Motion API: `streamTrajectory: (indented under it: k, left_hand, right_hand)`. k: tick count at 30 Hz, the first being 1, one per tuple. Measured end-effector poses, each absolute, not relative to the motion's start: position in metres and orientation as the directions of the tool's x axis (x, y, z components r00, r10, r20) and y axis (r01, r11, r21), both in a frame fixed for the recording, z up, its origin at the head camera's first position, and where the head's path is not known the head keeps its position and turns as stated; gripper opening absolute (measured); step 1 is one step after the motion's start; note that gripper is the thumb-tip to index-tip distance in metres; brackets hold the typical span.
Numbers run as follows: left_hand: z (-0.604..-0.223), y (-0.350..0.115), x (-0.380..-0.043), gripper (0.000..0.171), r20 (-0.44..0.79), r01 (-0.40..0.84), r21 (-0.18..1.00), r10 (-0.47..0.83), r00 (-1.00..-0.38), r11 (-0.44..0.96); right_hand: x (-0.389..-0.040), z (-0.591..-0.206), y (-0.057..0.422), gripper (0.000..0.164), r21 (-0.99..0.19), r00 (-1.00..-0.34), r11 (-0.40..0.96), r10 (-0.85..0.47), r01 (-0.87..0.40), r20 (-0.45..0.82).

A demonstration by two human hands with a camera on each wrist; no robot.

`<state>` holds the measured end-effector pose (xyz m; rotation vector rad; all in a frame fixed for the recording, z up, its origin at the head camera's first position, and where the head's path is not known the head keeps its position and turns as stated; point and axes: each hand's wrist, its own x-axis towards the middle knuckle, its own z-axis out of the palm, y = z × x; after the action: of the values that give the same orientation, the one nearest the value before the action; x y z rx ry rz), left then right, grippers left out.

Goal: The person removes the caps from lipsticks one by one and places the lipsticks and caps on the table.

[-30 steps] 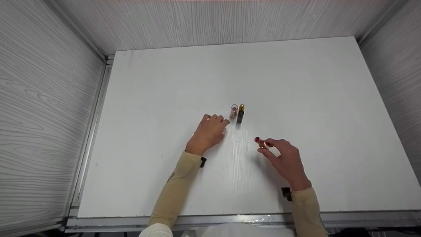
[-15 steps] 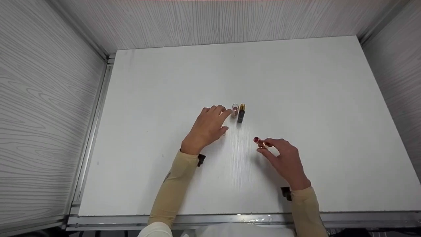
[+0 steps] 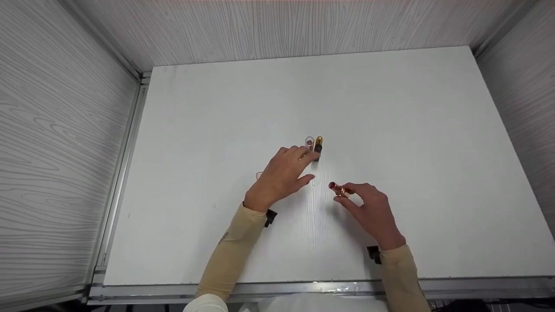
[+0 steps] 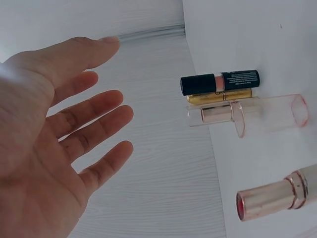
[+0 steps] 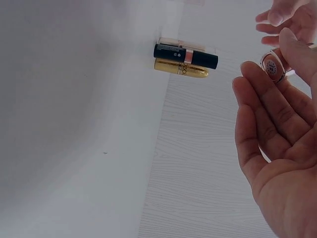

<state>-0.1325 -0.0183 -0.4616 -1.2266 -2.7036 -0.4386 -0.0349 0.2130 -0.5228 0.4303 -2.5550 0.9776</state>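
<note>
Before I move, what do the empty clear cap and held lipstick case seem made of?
Empty clear cap: probably glossy plastic, perhaps glass; transparent walls, pinkish rim. Held lipstick case: shiny metal or metallised plastic; rose-gold colour, bright highlights.

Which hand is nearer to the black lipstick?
Left. The left hand is just left of the black lipstick; the right hand is farther off, nearer the person.

Lipsticks (image 4: 240, 79) and clear cap (image 4: 272, 115) on white table (image 3: 399, 117)
</note>
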Motion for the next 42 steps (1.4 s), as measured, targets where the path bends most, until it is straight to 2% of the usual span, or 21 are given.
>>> streamTrajectory:
  k: [7, 14, 19, 27, 34, 42]
  left_hand:
    - [-0.461, -0.012, -0.118, 0.048, 0.339, 0.831, 0.257, 0.76, -0.555, 0.492]
    - [-0.457, -0.007, -0.108, 0.045, 0.328, 0.861, 0.265, 0.8, -0.503, 0.433]
    - [-0.457, -0.005, -0.105, 0.03, 0.316, 0.872, 0.248, 0.816, -0.484, 0.421]
    - [-0.459, -0.005, -0.105, 0.016, 0.307, 0.884, 0.216, 0.83, -0.465, 0.415]
    - [-0.46, -0.006, -0.104, 0.012, 0.256, 0.879, 0.221, 0.845, -0.47, 0.423]
    - [-0.459, -0.007, -0.105, 0.01, 0.285, 0.879, 0.244, 0.836, -0.469, 0.41]
  right_hand:
    - [-0.035, -0.526, 0.209, 0.031, -0.587, -0.903, 0.711, -0.162, -0.386, 0.397]
    - [-0.034, -0.527, 0.207, 0.031, -0.596, -0.913, 0.71, -0.169, -0.375, 0.372]
    - [-0.034, -0.526, 0.206, 0.032, -0.6, -0.92, 0.711, -0.182, -0.367, 0.347]
    - [-0.034, -0.524, 0.204, 0.03, -0.597, -0.917, 0.709, -0.187, -0.375, 0.353]
    - [-0.033, -0.524, 0.203, 0.03, -0.604, -0.919, 0.704, -0.193, -0.374, 0.344]
    - [-0.034, -0.523, 0.203, 0.031, -0.61, -0.915, 0.694, -0.195, -0.383, 0.353]
